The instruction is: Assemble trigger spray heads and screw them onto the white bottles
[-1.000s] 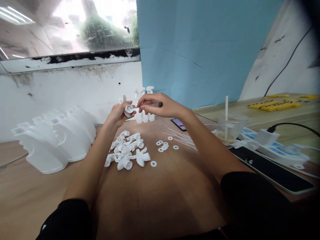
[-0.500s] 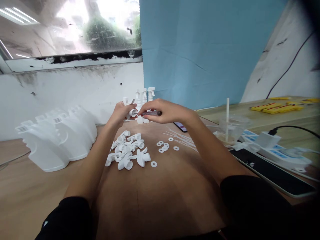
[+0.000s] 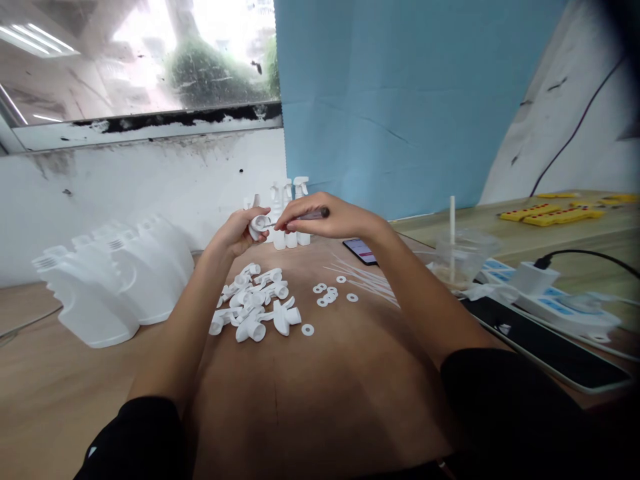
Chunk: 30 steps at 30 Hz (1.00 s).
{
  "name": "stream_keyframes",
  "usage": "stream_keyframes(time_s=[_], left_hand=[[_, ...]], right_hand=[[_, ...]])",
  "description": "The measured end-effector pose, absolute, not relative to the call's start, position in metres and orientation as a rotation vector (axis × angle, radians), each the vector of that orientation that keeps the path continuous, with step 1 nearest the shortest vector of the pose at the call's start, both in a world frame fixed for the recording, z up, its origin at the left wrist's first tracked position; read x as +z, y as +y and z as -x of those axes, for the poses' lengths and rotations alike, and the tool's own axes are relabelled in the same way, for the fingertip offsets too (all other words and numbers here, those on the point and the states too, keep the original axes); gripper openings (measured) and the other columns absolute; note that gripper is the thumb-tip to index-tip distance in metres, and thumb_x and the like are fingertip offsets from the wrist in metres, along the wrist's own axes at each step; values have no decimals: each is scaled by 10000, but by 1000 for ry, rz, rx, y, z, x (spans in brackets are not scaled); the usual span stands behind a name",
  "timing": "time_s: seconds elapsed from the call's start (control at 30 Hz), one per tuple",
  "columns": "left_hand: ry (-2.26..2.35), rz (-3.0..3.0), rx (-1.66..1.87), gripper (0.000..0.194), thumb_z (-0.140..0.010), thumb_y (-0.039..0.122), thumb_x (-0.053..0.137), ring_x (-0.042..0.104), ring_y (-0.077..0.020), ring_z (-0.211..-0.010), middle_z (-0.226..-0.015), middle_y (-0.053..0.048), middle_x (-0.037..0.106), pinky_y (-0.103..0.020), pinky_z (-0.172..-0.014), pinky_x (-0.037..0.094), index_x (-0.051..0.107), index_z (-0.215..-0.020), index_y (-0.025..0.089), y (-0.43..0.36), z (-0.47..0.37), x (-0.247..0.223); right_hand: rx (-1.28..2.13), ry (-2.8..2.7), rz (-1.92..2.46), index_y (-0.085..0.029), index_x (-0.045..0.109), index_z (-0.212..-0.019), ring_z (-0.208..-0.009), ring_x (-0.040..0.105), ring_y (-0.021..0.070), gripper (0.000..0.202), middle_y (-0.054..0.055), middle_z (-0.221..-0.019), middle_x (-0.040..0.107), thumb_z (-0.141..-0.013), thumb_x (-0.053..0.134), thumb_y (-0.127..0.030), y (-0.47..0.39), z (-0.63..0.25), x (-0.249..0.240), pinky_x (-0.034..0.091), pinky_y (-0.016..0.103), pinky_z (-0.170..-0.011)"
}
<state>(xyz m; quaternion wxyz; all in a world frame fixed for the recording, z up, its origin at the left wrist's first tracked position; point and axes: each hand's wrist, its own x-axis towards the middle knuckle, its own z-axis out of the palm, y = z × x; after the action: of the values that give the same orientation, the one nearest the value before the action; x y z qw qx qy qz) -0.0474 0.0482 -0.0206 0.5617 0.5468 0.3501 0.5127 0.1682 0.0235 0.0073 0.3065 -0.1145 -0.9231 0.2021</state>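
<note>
My left hand [image 3: 239, 230] is closed around a white trigger spray head [image 3: 259, 225], its round collar turned toward my right. In my right hand [image 3: 323, 217] is a slim screwdriver [image 3: 315, 214] with a dark-ended handle. Its thin shaft points into the collar's opening; whether the tip touches the inside I cannot tell. Below the hands lies a pile of loose white spray heads [image 3: 256, 300]. To the right of that pile several flat white washers [image 3: 330, 294] are scattered, and thin white tubes [image 3: 367, 280] lie beyond them.
White empty-looking bottles [image 3: 100, 300] stand in a row at left. Behind my hands are bottles with spray heads fitted [image 3: 301, 190]. A phone [image 3: 361, 251], a plastic cup with a straw [image 3: 457, 260], a power strip [image 3: 575, 310] and a dark tablet-like device [image 3: 545, 347] are at right.
The spray head's collar has turned to show more of its opening. The screwdriver's handle end has tilted upward, with the right hand slightly raised.
</note>
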Motion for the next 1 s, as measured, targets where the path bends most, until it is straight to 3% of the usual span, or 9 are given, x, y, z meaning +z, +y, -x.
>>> stream_keyframes(time_s=[0.4, 0.8, 1.0], left_hand=[[758, -1252, 1099, 120, -753, 176, 641, 518, -87, -421, -631, -80, 603, -150, -335, 367, 580, -709, 82, 45, 46, -19], [603, -940, 1196, 215, -856, 134, 471, 487, -98, -384, -481, -44, 540, -154, -319, 337, 526, -651, 100, 55, 47, -21], [614, -852, 1323, 236, -853, 107, 459, 480, -91, -356, -456, -8, 524, -158, -340, 363, 471, -618, 134, 55, 46, -22]], right_hand=[[896, -2293, 269, -128, 722, -966, -849, 641, 176, 199, 72, -881, 706, -847, 621, -251, 29, -169, 7, 519, 333, -800], [381, -2336, 201, -162, 713, -979, -822, 614, 150, 215, 50, -928, 703, -883, 521, -181, 25, -151, -3, 466, 257, -704], [104, -2367, 134, -160, 692, -974, -800, 594, 143, 222, 55, -938, 690, -895, 484, -152, 26, -147, -7, 432, 267, -729]])
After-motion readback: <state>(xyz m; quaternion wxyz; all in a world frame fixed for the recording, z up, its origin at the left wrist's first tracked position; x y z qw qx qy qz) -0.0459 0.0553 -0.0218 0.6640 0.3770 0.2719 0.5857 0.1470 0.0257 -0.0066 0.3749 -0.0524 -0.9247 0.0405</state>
